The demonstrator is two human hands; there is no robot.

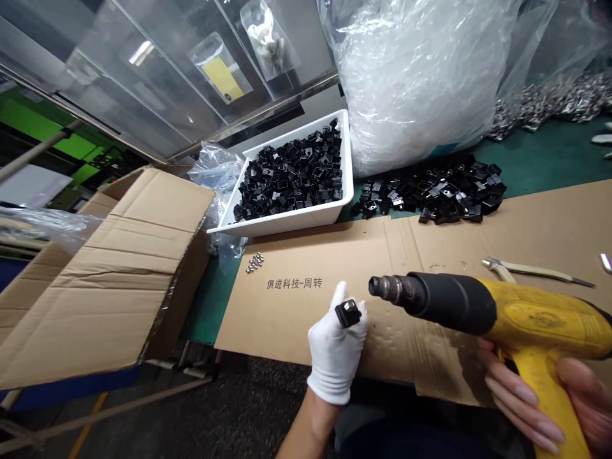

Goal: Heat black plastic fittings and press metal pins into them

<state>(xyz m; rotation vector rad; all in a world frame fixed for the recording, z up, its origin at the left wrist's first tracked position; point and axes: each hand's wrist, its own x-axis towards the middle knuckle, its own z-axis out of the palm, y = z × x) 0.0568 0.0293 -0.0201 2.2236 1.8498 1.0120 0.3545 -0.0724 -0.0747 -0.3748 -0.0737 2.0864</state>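
Presently, left hand (336,347) closed on part (348,313), right hand (519,398) on gun (540,319); cardboard (291,319) over desk (540,159), tray (296,223) at 12 o'clock, carton (109,274) at 9.

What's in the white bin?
The white bin holds a heap of small black parts, filling it nearly to the rim. Whatever lies beneath the top layer is hidden.

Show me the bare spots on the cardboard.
The cardboard is bare, print aside, between the metal bits and left hand, and again between the loose black parts and the pliers. Behind, it is crowded: full white tray, those black parts, big plastic bag.
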